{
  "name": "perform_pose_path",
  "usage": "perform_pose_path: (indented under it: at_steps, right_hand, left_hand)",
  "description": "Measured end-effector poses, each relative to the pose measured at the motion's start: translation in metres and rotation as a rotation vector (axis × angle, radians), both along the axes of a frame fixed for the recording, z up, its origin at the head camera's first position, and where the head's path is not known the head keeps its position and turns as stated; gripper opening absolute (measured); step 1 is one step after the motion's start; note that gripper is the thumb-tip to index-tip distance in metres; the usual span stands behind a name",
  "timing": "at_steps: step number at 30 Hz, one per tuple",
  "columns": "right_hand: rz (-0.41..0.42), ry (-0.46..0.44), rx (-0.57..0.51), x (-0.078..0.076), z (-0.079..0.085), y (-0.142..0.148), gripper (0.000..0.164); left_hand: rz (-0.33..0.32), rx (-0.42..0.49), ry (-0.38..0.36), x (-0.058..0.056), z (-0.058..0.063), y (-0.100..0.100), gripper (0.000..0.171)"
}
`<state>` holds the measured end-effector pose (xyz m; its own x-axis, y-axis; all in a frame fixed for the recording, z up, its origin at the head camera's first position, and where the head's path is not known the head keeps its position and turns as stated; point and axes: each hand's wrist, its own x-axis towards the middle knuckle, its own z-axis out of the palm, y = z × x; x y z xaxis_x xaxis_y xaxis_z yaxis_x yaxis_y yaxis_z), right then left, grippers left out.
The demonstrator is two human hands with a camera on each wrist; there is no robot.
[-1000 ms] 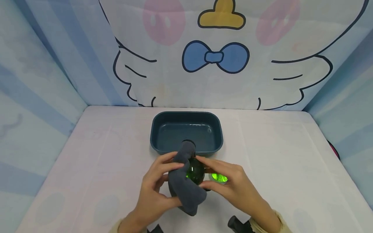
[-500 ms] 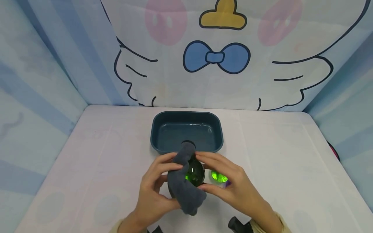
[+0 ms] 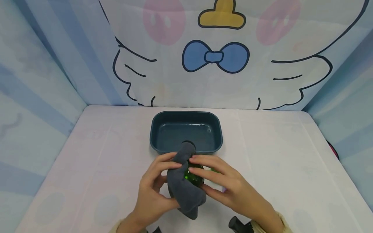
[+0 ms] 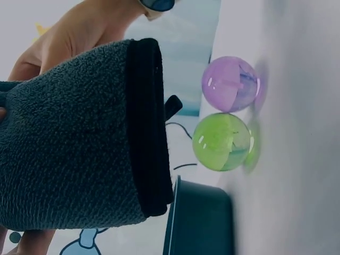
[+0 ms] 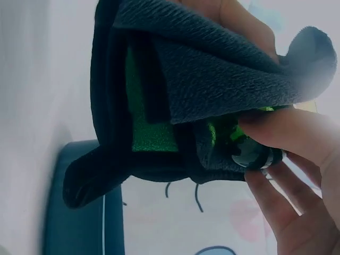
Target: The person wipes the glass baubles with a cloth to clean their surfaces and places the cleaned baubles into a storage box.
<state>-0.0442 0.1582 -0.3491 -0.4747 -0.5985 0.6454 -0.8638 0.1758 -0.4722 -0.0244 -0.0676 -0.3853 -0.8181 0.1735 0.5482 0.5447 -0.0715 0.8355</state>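
A dark grey-blue terry cloth [image 3: 185, 194] with black edging is held up over the table, folded around a transparent green ball [image 3: 194, 178]. My left hand [image 3: 154, 189] grips the cloth from the left, fingers at the top and thumb near the bottom. From the right, my right hand [image 3: 225, 179] holds the ball, thumb below and fingers spread over its upper side. In the right wrist view the right thumb and fingers pinch the dark green ball [image 5: 249, 151] at the cloth's fold. The cloth hides the ball's left side.
On the table behind my right hand rest a purple clear ball [image 4: 228, 84] and a light green clear ball [image 4: 222, 142], mostly hidden in the head view. A dark teal rectangular tub [image 3: 215, 129] stands just beyond the hands. Patterned curtains [image 3: 43, 97] surround the white table [image 3: 271, 155].
My right fingers have shifted left and spread across the top of the held ball, covering more of it and of the loose balls. The left hand and cloth stay nearly still.
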Motion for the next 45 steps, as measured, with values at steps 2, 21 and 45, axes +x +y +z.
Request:
perform_pose_path:
  at_steps: [2,21,45]
  right_hand:
    - [0.001,0.001,0.002,-0.0004,-0.0004,0.0003,0.039]
    - [-0.134,-0.411,-0.032,0.0055,0.0007,0.0036,0.062]
    - [-0.098,-0.187,-0.002,0.0044,-0.0016,0.0021,0.046]
  left_hand:
    - [-0.008,-0.001,-0.016,0.0001,0.0004,0.0003,0.065]
    - [-0.003,-0.057,0.004,0.0013,0.0020,0.0010,0.067]
    - [-0.008,-0.059,0.000,0.0001,0.0004,0.0003,0.064]
